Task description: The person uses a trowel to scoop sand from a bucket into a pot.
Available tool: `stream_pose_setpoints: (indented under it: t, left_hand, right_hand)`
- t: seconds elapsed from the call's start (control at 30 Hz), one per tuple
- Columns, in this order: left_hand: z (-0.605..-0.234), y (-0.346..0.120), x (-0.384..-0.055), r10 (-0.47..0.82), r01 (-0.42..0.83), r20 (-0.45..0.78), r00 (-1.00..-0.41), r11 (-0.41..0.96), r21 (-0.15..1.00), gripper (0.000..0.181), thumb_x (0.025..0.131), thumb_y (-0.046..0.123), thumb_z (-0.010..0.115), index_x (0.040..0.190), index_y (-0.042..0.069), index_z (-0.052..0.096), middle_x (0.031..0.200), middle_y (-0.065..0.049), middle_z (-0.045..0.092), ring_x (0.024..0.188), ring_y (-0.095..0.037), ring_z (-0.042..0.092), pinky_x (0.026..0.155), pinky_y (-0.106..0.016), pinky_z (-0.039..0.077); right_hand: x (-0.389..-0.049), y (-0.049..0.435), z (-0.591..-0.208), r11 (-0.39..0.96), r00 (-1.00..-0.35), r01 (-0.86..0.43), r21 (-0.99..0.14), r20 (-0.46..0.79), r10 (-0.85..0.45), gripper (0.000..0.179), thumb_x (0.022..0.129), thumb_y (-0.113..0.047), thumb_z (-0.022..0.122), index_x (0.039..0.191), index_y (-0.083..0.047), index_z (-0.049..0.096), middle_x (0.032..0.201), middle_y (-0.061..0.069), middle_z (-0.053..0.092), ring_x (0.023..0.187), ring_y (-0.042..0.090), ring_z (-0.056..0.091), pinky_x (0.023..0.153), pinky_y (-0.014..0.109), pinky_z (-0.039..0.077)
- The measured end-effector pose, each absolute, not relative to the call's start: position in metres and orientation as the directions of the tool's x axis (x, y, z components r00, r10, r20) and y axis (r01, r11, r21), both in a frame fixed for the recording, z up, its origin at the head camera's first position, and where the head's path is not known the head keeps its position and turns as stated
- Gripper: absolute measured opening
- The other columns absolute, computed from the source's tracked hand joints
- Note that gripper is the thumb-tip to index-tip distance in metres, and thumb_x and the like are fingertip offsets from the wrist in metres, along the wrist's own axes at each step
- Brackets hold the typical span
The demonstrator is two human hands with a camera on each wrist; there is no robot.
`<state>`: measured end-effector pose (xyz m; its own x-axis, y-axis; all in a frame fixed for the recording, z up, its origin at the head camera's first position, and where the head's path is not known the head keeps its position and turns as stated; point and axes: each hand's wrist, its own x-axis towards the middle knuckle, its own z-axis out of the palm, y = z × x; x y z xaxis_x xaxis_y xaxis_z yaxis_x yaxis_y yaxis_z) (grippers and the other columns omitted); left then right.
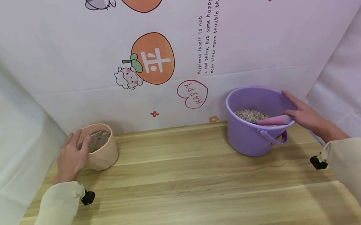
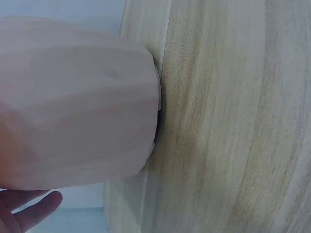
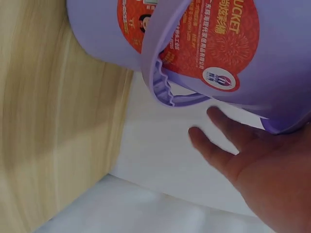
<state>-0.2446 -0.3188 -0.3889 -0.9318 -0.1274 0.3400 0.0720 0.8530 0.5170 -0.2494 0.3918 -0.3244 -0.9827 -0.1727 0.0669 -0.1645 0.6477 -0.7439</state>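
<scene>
On the left, a peach-coloured flower pot (image 1: 104, 159) holds grey-brown soil (image 1: 99, 140). My left hand (image 1: 71, 157) grips its left rim, thumb reaching over the edge; the left wrist view shows the pot's side (image 2: 87, 107) close up, with fingers (image 2: 41, 211) beside it. To the right stands a purple bucket (image 1: 247, 140) with coarse grit (image 1: 250, 115) inside and a pink tool handle (image 1: 274, 120) leaning on its rim. My right hand (image 1: 310, 119) holds the bucket's right rim, thumb by the pink handle. In the right wrist view, two fingers (image 3: 211, 150) extend outside the bucket.
Both containers stand at the back of a wooden table (image 1: 182, 193), near a white printed cloth (image 1: 242, 40). Plain white cloth hangs at both sides. The bucket's purple carrying handle (image 1: 280, 140) hangs down its front; a red label (image 3: 214, 43) is on its side.
</scene>
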Motion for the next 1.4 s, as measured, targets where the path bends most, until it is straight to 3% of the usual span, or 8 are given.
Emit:
stream_pose_setpoints:
  t: [0.17, 0.47, 0.87, 1.4]
  left_hand:
    - [-0.389, -0.318, -0.245, -0.136, 0.075, 0.356, -0.924, 0.851, 0.519, 0.068, 0.103, 0.052, 0.035, 0.151, 0.003, 0.039, 0.15, -0.036, 0.033, 0.129, -0.062, 0.035, 0.098, -0.075, 0.027]
    - [-0.388, -0.317, -0.245, -0.131, 0.077, 0.351, -0.927, 0.851, 0.52, 0.068, 0.103, 0.052, 0.036, 0.151, 0.003, 0.039, 0.15, -0.035, 0.034, 0.13, -0.06, 0.035, 0.1, -0.074, 0.027]
    - [-0.387, -0.301, -0.251, -0.028, 0.141, 0.311, -0.95, 0.851, 0.506, 0.07, 0.104, 0.054, 0.035, 0.153, 0.004, 0.036, 0.152, -0.034, 0.031, 0.134, -0.058, 0.031, 0.101, -0.073, 0.026]
    - [-0.389, -0.275, -0.256, 0.042, 0.203, 0.32, -0.947, 0.849, 0.487, 0.069, 0.103, 0.056, 0.038, 0.153, 0.01, 0.038, 0.153, -0.029, 0.035, 0.132, -0.056, 0.036, 0.101, -0.072, 0.028]
  right_hand:
    - [-0.249, 0.392, -0.326, 0.61, -0.981, -0.174, -0.773, 0.08, -0.179, 0.075, 0.1, 0.001, 0.039, 0.158, -0.009, -0.008, 0.16, 0.025, -0.016, 0.144, 0.049, -0.013, 0.116, 0.057, -0.009]
    - [-0.248, 0.395, -0.325, 0.585, -0.981, -0.129, -0.801, 0.016, -0.194, 0.078, 0.101, 0.0, 0.038, 0.157, -0.015, -0.014, 0.161, 0.018, -0.022, 0.144, 0.045, -0.018, 0.114, 0.058, -0.011]
    - [-0.245, 0.395, -0.325, 0.587, -0.974, -0.175, -0.79, 0.051, -0.221, 0.073, 0.098, 0.004, 0.04, 0.159, -0.007, 0.001, 0.162, 0.028, -0.007, 0.143, 0.055, -0.004, 0.113, 0.067, -0.002]
    - [-0.244, 0.393, -0.326, 0.594, -0.976, -0.158, -0.789, 0.035, -0.213, 0.075, 0.096, 0.007, 0.041, 0.16, -0.009, 0.004, 0.162, 0.026, -0.006, 0.143, 0.057, -0.001, 0.11, 0.071, 0.002]
